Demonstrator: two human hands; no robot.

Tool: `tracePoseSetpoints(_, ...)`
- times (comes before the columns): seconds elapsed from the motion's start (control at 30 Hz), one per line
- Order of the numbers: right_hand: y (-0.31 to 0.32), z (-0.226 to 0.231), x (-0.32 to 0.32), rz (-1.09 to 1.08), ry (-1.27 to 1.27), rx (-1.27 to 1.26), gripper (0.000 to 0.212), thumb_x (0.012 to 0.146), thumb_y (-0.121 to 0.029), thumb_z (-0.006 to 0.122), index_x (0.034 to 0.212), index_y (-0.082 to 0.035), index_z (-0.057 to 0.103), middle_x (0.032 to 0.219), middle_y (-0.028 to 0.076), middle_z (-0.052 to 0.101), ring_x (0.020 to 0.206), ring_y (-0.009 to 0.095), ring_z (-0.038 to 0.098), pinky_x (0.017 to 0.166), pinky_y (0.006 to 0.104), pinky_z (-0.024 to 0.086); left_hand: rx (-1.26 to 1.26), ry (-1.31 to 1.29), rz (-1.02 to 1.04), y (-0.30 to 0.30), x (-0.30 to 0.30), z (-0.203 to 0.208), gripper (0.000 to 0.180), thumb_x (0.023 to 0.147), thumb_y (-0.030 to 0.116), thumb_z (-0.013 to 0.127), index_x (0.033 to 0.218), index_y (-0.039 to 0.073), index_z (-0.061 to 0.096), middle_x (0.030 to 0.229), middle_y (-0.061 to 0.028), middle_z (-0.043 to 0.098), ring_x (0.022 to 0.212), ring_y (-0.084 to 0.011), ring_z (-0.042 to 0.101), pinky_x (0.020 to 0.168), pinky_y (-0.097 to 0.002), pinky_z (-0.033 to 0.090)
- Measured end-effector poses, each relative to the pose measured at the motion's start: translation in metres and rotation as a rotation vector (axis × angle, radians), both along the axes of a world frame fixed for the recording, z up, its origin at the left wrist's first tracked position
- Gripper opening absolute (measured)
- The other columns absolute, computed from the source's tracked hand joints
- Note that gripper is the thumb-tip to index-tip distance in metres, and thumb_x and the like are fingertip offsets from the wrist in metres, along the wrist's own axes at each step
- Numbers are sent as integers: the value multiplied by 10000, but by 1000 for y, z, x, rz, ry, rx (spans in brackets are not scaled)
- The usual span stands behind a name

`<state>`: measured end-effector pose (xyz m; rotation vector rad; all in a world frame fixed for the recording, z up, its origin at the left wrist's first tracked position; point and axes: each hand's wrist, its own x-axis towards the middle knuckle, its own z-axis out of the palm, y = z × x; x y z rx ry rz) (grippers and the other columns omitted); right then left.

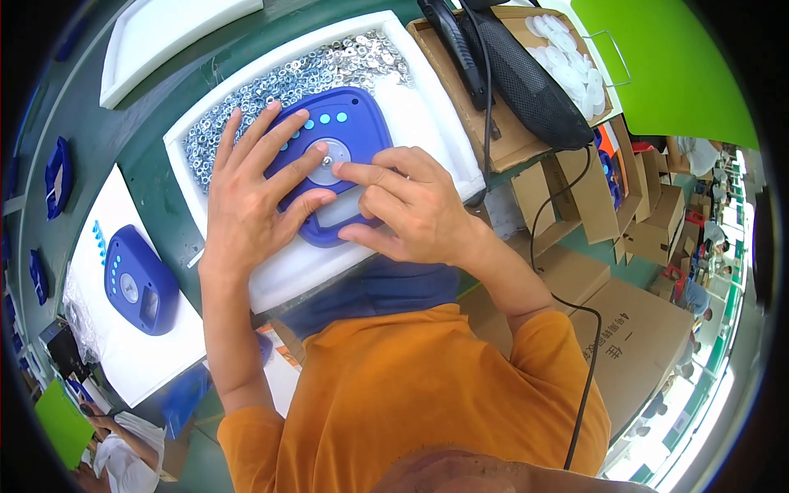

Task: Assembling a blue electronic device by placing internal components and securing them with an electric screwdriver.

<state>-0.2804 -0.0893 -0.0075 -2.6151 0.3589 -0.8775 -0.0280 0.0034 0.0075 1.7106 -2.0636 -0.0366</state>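
Your left hand lies spread flat over the blue housing, fingers fanned toward its rounded top. Your right hand curls beside it, index fingertip pressing the round silver disc at the centre. The housing's long axis runs away from you, window end nearest, in the white tray beside the washers.

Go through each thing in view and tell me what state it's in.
Blue plastic housing: flat in the tray, face up.
Round silver disc: seated at the housing's centre.
White foam tray: holds a heap of small metal washers.
Left hand: spread flat on the housing.
Right hand: index fingertip on the disc.
Second blue housing: untouched.
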Motion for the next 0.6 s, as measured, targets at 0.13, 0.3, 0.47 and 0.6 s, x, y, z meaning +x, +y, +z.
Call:
tracePoseSetpoints(0.13, 0, -1, -1, -3, -5, 6, 442, 813, -339, 989, 836, -107, 612, 1404, 74, 804, 1090, 298, 698, 891, 424, 594, 4, -5, -1, -1, -1, 0, 549, 880, 501, 898, 1376, 269, 870, 1610, -76, 714, 1596, -369, 565, 1383, -645, 315)
tracePoseSetpoints(0.3, 1, 2, 0, -9, 3, 12, 434, 816, -325, 983, 836, -105, 610, 1396, 76, 806, 1086, 306, 696, 902, 428, 598, 2, 3, -5, 1, -1, 2, 553, 879, 474, 906, 1381, 246, 867, 1606, -92, 715, 1588, -379, 573, 1385, -646, 307)
tracePoseSetpoints(0.47, 1, 5, 0, -17, 17, 28, 426, 822, -311, 976, 834, -103, 604, 1394, 78, 804, 1084, 315, 692, 912, 436, 598, -8, 111, -46, 1, 9, 8, 463, 838, 441, 943, 1206, 162, 913, 1490, -107, 769, 1552, -378, 596, 1367, -638, 339)
tracePoseSetpoints(0.6, 1, 7, 0, -15, 19, 37, 420, 830, -309, 973, 836, -102, 607, 1389, 79, 803, 1077, 317, 687, 916, 432, 596, -3, 165, -79, 2, 12, 13, 399, 820, 404, 962, 1111, 132, 926, 1445, -125, 790, 1541, -393, 608, 1357, -641, 352)
